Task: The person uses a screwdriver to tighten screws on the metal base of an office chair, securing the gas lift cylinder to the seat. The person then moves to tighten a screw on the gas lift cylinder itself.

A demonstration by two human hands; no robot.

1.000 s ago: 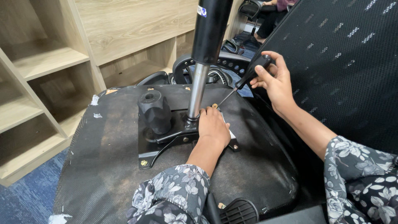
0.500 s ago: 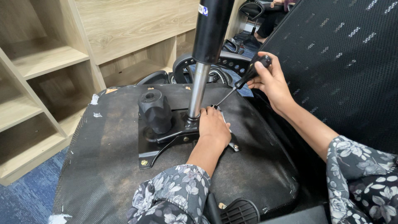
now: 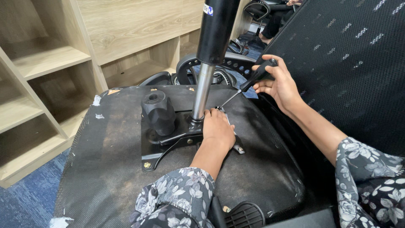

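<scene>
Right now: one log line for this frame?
left hand: flat on metal plate | right hand: holds screwdriver, tip at plate corner | chair seat: upside down

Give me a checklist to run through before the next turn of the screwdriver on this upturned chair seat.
1. Right hand wrapped around the screwdriver handle: ok.
2. Tip seated in a screw at the mounting plate corner: cannot tell, the fingers hide it.
3. Left hand resting flat on the plate beside the tip: ok.
4. Left fingertips away from the tip: not ok, they touch it.
5. Gas lift column upright: ok.
6. Front corner screw in place: ok.
</scene>
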